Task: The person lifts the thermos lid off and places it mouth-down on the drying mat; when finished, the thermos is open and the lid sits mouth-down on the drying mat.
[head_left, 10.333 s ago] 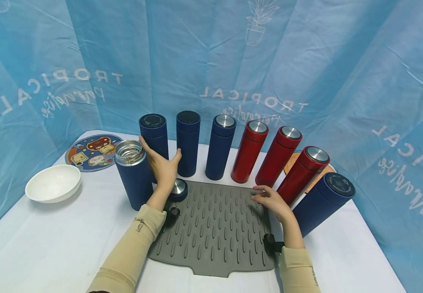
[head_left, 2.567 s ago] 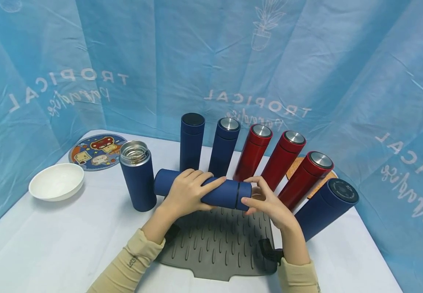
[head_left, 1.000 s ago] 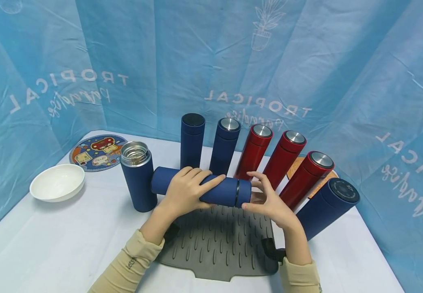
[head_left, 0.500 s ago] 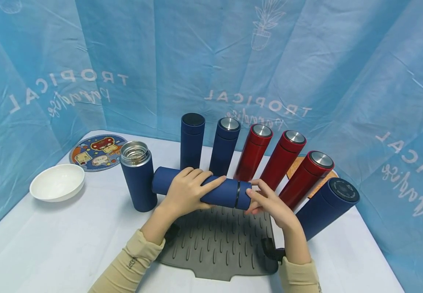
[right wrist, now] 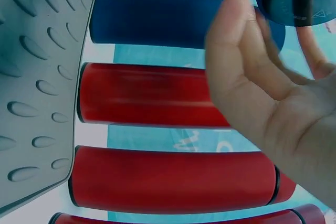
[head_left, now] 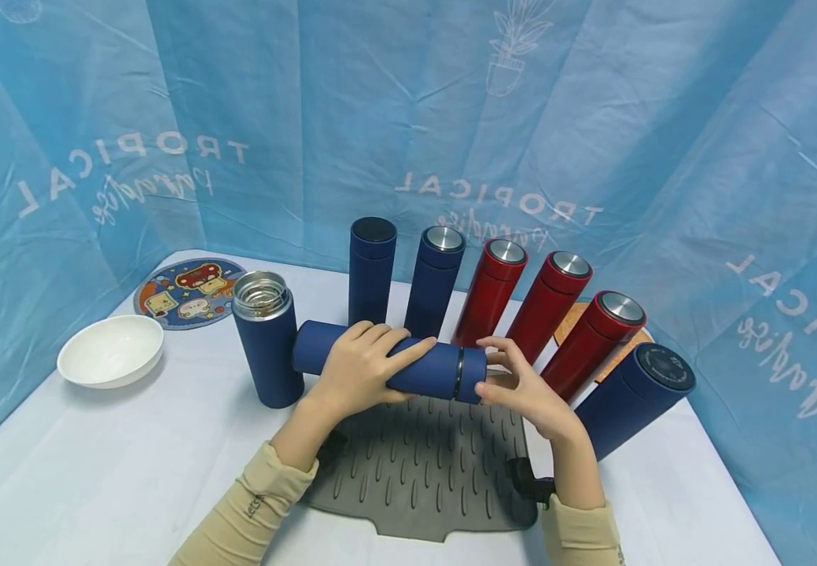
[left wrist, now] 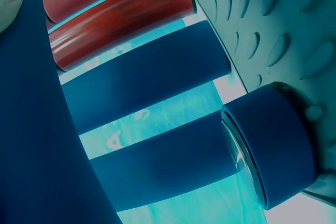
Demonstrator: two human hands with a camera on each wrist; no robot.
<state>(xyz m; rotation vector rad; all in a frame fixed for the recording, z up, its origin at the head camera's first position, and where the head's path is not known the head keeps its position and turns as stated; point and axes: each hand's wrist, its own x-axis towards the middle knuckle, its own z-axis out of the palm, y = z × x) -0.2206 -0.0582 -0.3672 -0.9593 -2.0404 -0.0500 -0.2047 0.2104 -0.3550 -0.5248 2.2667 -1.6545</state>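
Observation:
My left hand [head_left: 362,365] grips a blue thermos [head_left: 319,346] round its body and holds it lying sideways above the grey ridged mat [head_left: 415,487]. At its right end, the thumb and fingers of my right hand [head_left: 528,397] are curled about the blue lid [head_left: 472,376], with a dark ring between lid and body. The lid's dark end face shows in the right wrist view, upper right. Left of the held thermos stands a blue thermos without a lid [head_left: 266,346], its steel mouth showing. A loose blue lid [left wrist: 278,145] sits on the mat's corner in the left wrist view.
Behind the hands stand two blue thermoses, one with a black top [head_left: 372,267] and one with a steel top [head_left: 436,275]. Several red thermoses [head_left: 546,303] and another blue thermos [head_left: 634,401] follow rightward. A white bowl [head_left: 111,354] and a round patterned mat [head_left: 192,292] are at left.
Earlier my left hand was at the standing thermos at the back left; now that thermos is held sideways. My right hand came to its lid and has shifted its grip there over the last second.

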